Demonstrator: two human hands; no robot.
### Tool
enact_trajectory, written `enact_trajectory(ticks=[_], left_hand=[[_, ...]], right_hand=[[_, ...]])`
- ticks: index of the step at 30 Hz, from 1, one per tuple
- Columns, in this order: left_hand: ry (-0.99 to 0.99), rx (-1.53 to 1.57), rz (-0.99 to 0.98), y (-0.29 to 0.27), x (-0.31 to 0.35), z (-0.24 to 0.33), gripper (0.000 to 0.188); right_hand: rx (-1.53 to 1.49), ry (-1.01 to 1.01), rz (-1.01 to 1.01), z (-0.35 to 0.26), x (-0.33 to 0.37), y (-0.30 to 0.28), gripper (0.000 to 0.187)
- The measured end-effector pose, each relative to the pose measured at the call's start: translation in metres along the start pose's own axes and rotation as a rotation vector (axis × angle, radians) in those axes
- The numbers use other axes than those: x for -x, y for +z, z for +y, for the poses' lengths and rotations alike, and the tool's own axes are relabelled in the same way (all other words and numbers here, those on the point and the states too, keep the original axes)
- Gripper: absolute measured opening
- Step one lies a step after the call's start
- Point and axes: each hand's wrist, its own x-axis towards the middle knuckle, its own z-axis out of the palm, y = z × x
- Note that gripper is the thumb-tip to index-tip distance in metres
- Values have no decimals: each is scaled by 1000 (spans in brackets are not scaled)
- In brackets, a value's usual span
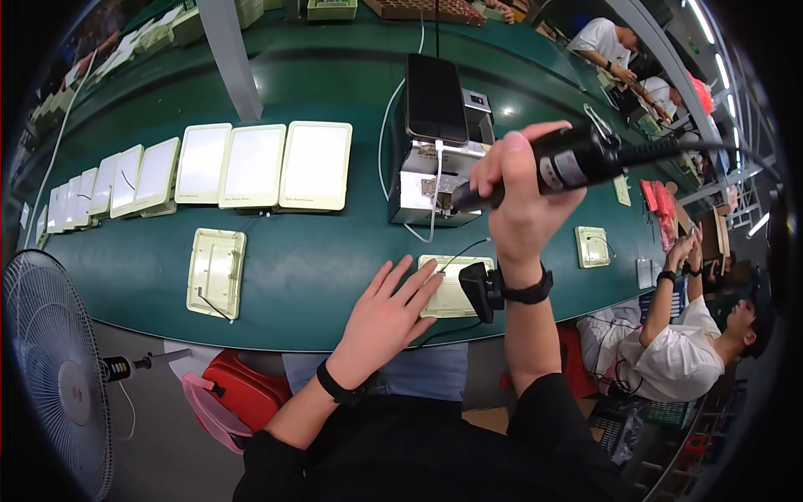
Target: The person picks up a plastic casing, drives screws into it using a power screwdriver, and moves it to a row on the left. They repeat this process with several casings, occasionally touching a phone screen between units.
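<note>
Screwdriver [573, 161], black, powered and corded, is sitting in our right hand [525, 197], whose fingers are wrapping around its barrel. We are holding it nearly level above the green table [293, 289], its nose pointing left toward the metal box [416, 199]; probably we are tilting it this way because that box is dispensing screws, though the bit's contact is too hidden to tell. Its cord [711, 146] is trailing off to the right, likely so that it is clearing our work space.

Our left hand [389, 308] is lying palm down with fingers spread, clasping nothing; the fingertips are resting at the upper left part of the pale green panel [446, 294], seemingly to be steadying it. That panel is lying directly before us near the table's edge, a thin dark wire [462, 253] sticking out beyond its top.

A second panel [216, 274] is waiting to our left, perhaps within easy reach on purpose. White-faced panels [316, 166] are standing in an overlapping row farther back, presumably to be saving room. A phone [436, 99] is lying atop the metal box, a white cable [437, 171] running from its near end.
</note>
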Motion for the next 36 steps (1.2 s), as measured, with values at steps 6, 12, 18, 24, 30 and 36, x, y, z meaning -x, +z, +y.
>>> enact_trajectory(ticks=[6, 12, 18, 24, 30, 36], left_hand=[[-108, -4, 18, 2, -1, -4, 64], [-109, 30, -12, -1, -3, -5, 65], [-125, 15, -30, -1, -7, -1, 63], [-136, -4, -52, 1, -9, 1, 64], [-127, -23, -42, 1, -9, -2, 64], [-109, -18, -15, 1, -9, -4, 63]], right_hand=[[-42, 101, -25, -19, 25, -23, 17], [-78, 124, -105, -55, 79, -83, 26], [50, 123, -33, -41, 96, -90, 28], [56, 174, 3, -30, 102, -94, 29], [55, 159, -4, -25, 103, -93, 28], [-16, 143, -130, -32, 68, -82, 23]])
